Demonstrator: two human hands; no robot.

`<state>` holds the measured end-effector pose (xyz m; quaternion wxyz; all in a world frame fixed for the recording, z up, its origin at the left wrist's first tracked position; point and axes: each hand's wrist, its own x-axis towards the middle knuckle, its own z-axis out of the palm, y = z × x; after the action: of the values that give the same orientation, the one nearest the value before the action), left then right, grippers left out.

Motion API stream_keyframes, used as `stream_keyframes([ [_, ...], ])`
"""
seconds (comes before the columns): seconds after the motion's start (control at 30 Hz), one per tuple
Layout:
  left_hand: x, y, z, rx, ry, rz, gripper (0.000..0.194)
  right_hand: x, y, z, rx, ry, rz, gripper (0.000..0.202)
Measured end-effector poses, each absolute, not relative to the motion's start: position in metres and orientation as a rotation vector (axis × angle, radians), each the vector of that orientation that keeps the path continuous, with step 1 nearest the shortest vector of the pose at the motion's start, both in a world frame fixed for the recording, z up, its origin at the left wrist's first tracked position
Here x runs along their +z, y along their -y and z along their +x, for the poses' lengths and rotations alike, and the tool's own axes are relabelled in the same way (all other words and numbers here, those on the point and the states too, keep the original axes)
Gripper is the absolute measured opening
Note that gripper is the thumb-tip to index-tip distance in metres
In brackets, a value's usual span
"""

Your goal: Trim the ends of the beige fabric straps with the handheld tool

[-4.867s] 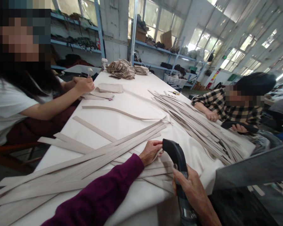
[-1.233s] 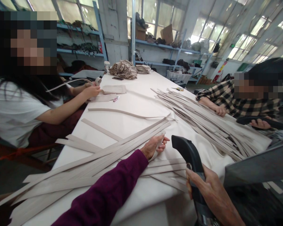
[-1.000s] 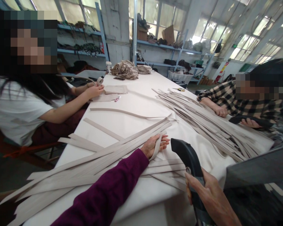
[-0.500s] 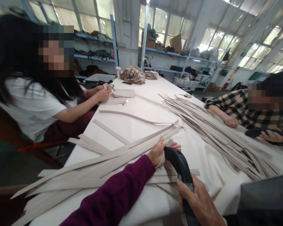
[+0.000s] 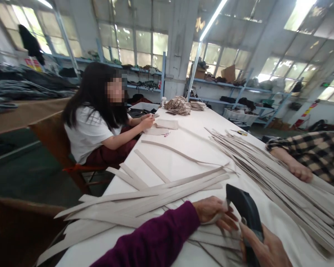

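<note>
In the head view, my right hand [image 5: 269, 243] is wrapped around a black handheld tool that looks like a stapler [image 5: 246, 205], its nose pointing up and away from me. My left hand [image 5: 215, 213], in a purple sleeve, is just left of the tool's nose. Its curled fingers grip a beige fabric strip [image 5: 213, 219], partly hidden by the hand. Below both hands, a loose spread of long beige strips [image 5: 144, 193] lies crosswise on the white-covered table [image 5: 195, 137].
A seated person [image 5: 91, 122] handles a small piece on the left. On the right rests a checked sleeve [image 5: 308, 152] beside a long bundle of strips [image 5: 256, 167]. Farther back are a heap of beige pieces [image 5: 178, 106], yellow-handled snips [image 5: 241, 132] and blue shelves [image 5: 219, 85].
The view has swung left, so the scene sits farther right. My left hand's fingers, stretched out before, are now curled at the strip beside the tool. The right hand keeps its grip.
</note>
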<state>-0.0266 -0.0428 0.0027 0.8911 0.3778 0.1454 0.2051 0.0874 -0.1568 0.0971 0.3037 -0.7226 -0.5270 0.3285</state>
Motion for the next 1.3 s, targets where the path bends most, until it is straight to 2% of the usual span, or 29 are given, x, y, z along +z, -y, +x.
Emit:
stream_keyframes([
  [0.17, 0.002, 0.048, -0.031, 0.536, -0.423, 0.852, 0.022, 0.107, 0.173, 0.103, 0.825, 1.259, -1.918, 0.029],
  [0.37, 0.005, 0.046, -0.031, 0.519, -0.434, 0.856, 0.025, 0.112, 0.201, 0.102, 0.997, 1.234, -1.946, 0.027],
  [0.5, 0.013, 0.051, -0.032, 0.506, -0.458, 0.963, 0.013, 0.099, 0.205, 0.088, 1.089, 1.219, -1.897, 0.026],
  [0.67, 0.015, 0.058, -0.032, 0.444, -0.420, 1.195, 0.020, 0.092, 0.189, 0.087, 1.124, 1.217, -1.844, 0.023],
  [0.77, 0.016, 0.068, -0.028, 0.446, -0.443, 1.477, 0.024, 0.098, 0.180, 0.098, 0.950, 1.233, -1.881, 0.021],
  [0.93, 0.024, 0.076, -0.020, 0.713, -0.560, 2.196, 0.025, 0.106, 0.187, 0.122, 0.833, 1.160, -1.997, 0.030],
  [1.0, 0.025, 0.066, -0.021, 0.797, -0.727, 2.318, 0.025, 0.106, 0.193, 0.127, 0.825, 1.177, -1.991, 0.031],
  [1.1, 0.018, 0.042, -0.029, 0.871, -1.280, 2.426, 0.024, 0.102, 0.200, 0.127, 0.868, 1.152, -1.964, 0.032],
  [1.2, 0.008, 0.022, -0.039, 0.711, -1.740, 2.506, 0.020, 0.099, 0.201, 0.122, 0.917, 1.135, -1.933, 0.031],
  [1.3, 0.002, 0.017, -0.044, 0.571, -1.830, 2.599, 0.015, 0.097, 0.200, 0.119, 0.917, 1.129, -1.918, 0.030],
])
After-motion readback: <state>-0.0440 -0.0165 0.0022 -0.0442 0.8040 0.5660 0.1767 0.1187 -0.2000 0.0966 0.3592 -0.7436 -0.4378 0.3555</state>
